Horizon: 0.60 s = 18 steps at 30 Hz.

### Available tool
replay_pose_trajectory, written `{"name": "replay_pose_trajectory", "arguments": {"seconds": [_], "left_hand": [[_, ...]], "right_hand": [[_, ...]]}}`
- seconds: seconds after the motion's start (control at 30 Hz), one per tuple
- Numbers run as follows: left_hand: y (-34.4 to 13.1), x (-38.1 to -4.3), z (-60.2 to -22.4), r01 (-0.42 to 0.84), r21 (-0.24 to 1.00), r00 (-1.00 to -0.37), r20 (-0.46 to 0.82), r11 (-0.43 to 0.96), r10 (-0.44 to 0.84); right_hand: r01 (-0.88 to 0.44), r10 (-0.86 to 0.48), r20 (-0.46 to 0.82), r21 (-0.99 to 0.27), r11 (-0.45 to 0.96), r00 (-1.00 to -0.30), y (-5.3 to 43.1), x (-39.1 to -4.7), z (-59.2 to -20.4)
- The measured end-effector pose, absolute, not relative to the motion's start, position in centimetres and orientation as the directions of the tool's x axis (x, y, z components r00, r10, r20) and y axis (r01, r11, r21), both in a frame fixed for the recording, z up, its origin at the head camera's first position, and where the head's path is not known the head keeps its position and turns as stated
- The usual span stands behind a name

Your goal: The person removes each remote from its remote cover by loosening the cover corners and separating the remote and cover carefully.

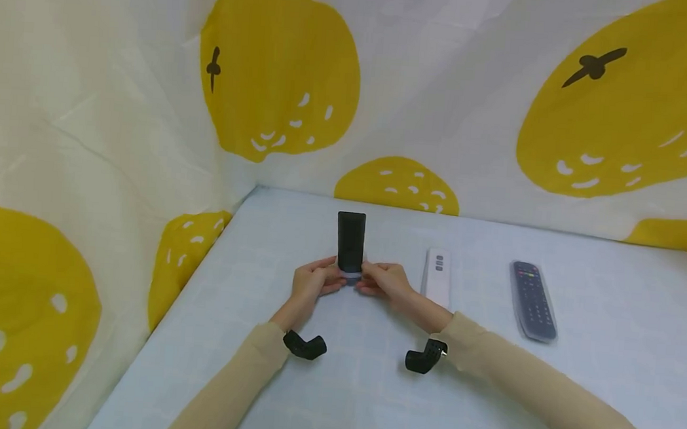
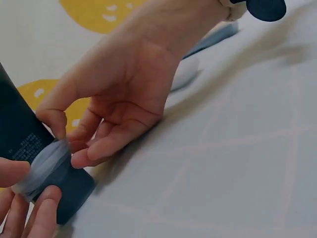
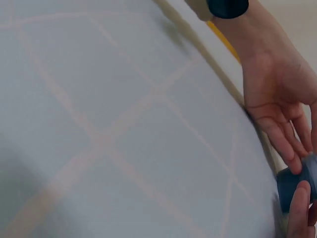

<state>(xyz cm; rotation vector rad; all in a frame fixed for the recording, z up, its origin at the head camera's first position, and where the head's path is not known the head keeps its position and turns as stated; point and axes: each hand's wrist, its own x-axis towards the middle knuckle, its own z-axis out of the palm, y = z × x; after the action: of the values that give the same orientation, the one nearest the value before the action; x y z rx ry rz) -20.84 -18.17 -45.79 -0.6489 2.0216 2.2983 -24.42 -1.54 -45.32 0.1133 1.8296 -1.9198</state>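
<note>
A dark, flat oblong thing shaped like a remote control (image 1: 350,241) stands upright between both hands, with small printed text on the side towards me in the left wrist view. A translucent film sleeve (image 2: 48,166) is bunched round its lower part. My left hand (image 1: 313,279) pinches the sleeve at the left edge, thumb on the near side. At the right edge, my right hand (image 1: 388,283) pinches the same band between thumb and fingers. Below the band, the dark bottom end (image 2: 77,193) shows bare, close over the table.
A white remote control (image 1: 438,273) lies just beyond my right forearm. Farther right lies a dark grey remote control (image 1: 533,301) in a clear cover. A pale checked cloth covers the table (image 1: 356,399). Behind and at the left hangs a fruit-print curtain (image 1: 434,82).
</note>
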Motion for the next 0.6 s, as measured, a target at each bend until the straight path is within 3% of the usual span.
{"name": "replay_pose_trajectory", "arguments": {"seconds": [0.27, 0.6], "left_hand": [[-18.3, -19.9, -45.8, -0.179, 0.982, -0.951, -0.188, -0.059, -0.244], [-17.9, -19.9, -45.8, -0.104, 0.993, -0.958, -0.087, 0.051, -0.274]], "right_hand": [[0.376, -0.277, -0.356, -0.926, -0.021, -0.892, -1.4, -23.7, -45.2], [0.368, -0.396, -0.35, -0.929, 0.033, -0.849, 0.0, -24.0, -44.8]]}}
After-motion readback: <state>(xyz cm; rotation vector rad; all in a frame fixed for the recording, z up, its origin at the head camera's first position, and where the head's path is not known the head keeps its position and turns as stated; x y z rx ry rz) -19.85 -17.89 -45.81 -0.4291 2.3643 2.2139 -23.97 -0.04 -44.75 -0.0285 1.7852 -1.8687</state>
